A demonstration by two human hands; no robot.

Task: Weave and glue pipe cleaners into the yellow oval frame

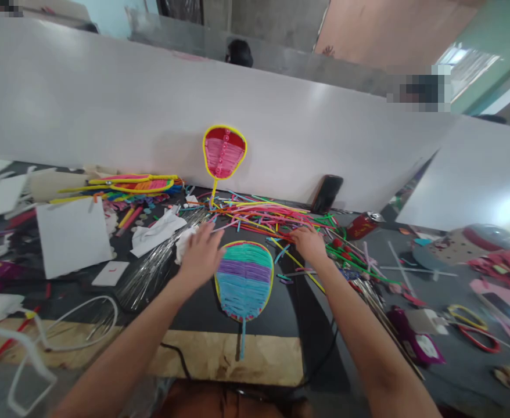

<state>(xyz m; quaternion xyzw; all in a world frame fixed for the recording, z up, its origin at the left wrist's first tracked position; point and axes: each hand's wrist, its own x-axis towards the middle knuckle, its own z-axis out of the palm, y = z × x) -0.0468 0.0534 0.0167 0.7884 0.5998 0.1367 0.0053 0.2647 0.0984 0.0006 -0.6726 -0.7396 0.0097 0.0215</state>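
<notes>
A fan-shaped piece [244,278] lies flat on the dark table between my hands, banded in green, purple and blue with a yellow rim and a blue stem. My left hand [200,255] hovers at its upper left, fingers stretched and apart, near a crumpled white tissue [185,241]. Over at the upper right, my right hand [311,244] reaches into a heap of coloured pipe cleaners [259,215]. Its fingers are curled against red ones at the heap's edge. Behind the heap, a smaller pink and red fan [224,152] with a yellow rim leans upright against the white partition.
At left are silver tinsel strands [150,273], a white card [74,238], and a stack of yellow-edged fans [137,183]. A phone [327,194] leans on the partition beside a red can [363,225]. Purple glue guns [416,337] and a white cable [76,342] lie nearer.
</notes>
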